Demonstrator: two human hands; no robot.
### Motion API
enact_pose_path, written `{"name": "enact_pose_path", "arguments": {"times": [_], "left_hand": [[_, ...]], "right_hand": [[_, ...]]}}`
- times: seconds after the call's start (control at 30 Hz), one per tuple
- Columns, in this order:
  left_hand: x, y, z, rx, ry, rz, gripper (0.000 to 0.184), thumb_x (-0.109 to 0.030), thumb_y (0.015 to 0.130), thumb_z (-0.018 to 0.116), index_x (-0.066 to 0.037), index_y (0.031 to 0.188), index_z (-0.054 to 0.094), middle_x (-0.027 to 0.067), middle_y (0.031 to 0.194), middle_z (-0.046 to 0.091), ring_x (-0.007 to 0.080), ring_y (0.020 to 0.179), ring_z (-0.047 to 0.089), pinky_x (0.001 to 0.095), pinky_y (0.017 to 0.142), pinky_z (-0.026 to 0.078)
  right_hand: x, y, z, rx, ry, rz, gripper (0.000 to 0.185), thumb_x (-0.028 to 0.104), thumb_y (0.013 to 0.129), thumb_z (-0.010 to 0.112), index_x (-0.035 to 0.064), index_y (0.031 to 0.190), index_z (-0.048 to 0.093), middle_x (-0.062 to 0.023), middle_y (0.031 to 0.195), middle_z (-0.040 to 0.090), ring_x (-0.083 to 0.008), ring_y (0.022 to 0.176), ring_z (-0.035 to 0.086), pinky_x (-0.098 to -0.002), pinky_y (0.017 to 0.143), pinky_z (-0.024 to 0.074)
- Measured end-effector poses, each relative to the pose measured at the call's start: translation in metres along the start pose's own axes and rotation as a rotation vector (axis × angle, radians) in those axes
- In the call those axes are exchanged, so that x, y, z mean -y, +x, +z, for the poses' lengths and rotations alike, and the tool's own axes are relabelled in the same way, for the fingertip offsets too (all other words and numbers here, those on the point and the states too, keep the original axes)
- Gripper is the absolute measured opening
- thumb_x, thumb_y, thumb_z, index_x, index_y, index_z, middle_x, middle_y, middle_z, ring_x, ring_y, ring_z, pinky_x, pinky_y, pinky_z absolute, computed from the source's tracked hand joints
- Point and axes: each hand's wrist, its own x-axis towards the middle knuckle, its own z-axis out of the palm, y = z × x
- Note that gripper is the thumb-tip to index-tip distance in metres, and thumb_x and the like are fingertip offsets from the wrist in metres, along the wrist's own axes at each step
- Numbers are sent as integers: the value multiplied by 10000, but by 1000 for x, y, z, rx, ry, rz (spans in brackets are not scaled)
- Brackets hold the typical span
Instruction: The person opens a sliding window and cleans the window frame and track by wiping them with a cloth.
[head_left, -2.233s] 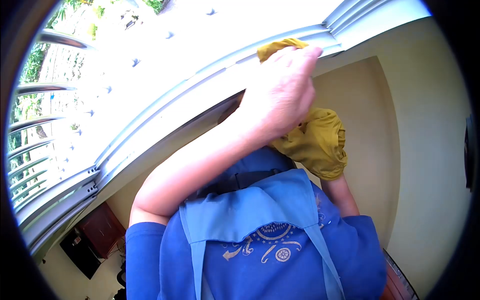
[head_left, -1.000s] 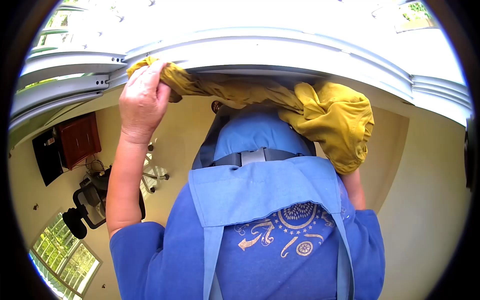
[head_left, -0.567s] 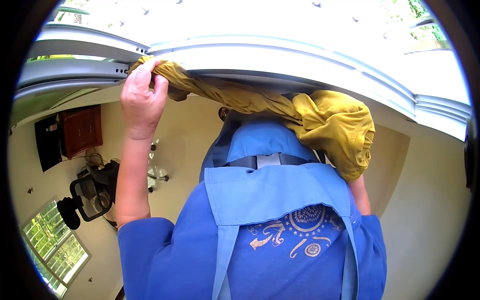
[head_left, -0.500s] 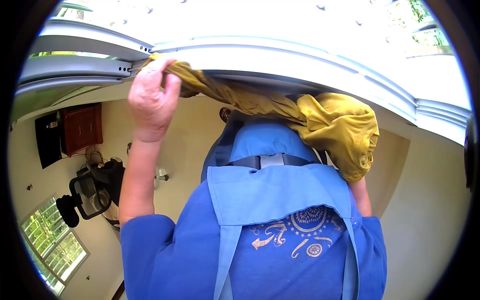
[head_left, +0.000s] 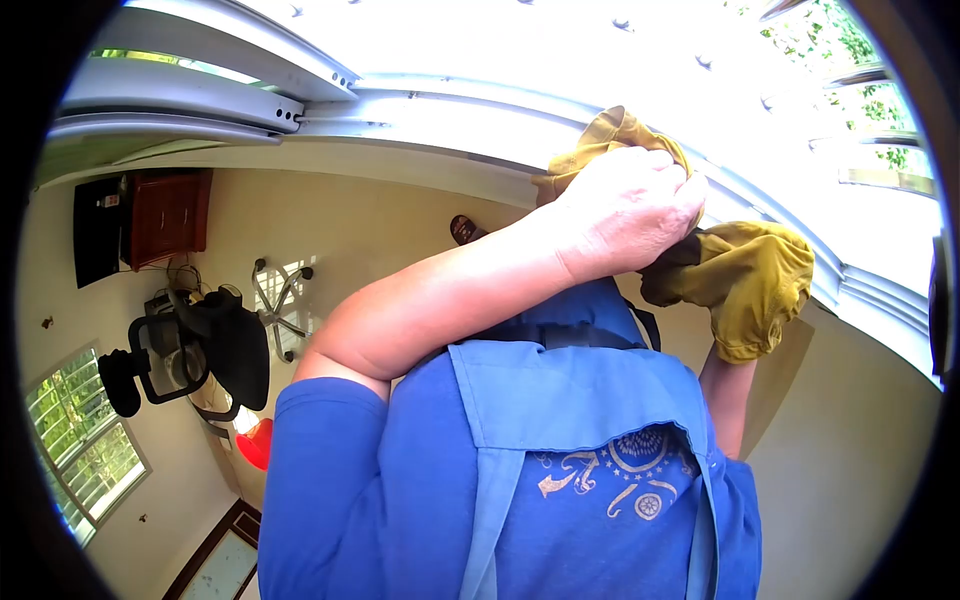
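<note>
My left hand (head_left: 640, 205) is closed round a bunched part of a yellow cloth (head_left: 765, 275), at the white window frame's sill. Part of the cloth sticks out above the knuckles and lies against the frame. My left forearm crosses in front of my body to the right. The rest of the cloth covers my right hand, so its fingers are hidden; only the right wrist and forearm show below it. Between the two hands the cloth looks darker and is partly hidden by my left hand.
The window frame (head_left: 430, 105) runs along the top, with metal bars outside at the right. At the left are a black office chair (head_left: 235, 350), a reddish-brown cabinet (head_left: 170, 222), a red object (head_left: 256, 444) and another window (head_left: 85, 440). A dark sandal (head_left: 463, 230) shows below the sill.
My left hand has moved from the sill's left end rightward, close to my right hand, keeping its grip on the cloth. The stretched cloth is now bunched. The view has turned, showing more room at left.
</note>
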Motion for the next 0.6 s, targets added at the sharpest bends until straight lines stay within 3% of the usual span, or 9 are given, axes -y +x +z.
{"name": "enact_pose_path", "arguments": {"times": [0.1,0.27,0.37,0.5,0.53,0.6], "left_hand": [[5,-7,-20,26,63,-51,184,-216,800,611,-89,934,606,60,770,617,208,774,625,317,701,506],[35,-41,-61,17,230,-172,292,-286,839,613,-94,1057,626,86,911,675,249,905,655,337,806,515],[51,-60,-90,39,349,-279,322,-284,856,599,-78,1101,639,123,980,680,289,935,652,374,842,507],[70,-80,-109,6,435,-379,335,-285,864,599,-62,1112,635,129,991,679,303,950,647,381,842,508],[71,-81,-112,1,425,-437,340,-284,868,598,-55,1118,632,131,994,678,308,958,644,383,844,508],[67,-81,-113,-31,406,-471,341,-279,871,596,-48,1119,630,139,999,676,313,963,642,383,851,505]], "right_hand": [[-7,12,-3,125,-39,-29,235,226,925,567,4,994,529,-124,939,615,-177,777,596,-308,729,527],[-16,15,-3,146,8,-51,257,195,899,621,-2,1012,501,-126,884,594,-186,743,590,-323,703,533],[-3,12,9,216,511,150,253,165,889,634,6,1033,499,-111,902,583,-178,797,579,-323,724,528],[-11,14,22,239,361,62,224,135,887,631,24,1043,514,-73,951,565,-160,889,544,-301,772,503],[-6,16,27,286,-109,-102,220,135,881,640,28,1034,524,-64,944,564,-149,879,542,-288,770,496],[9,19,40,357,131,57,219,132,866,660,32,1019,540,-46,944,566,-133,865,538,-268,782,482]]}}
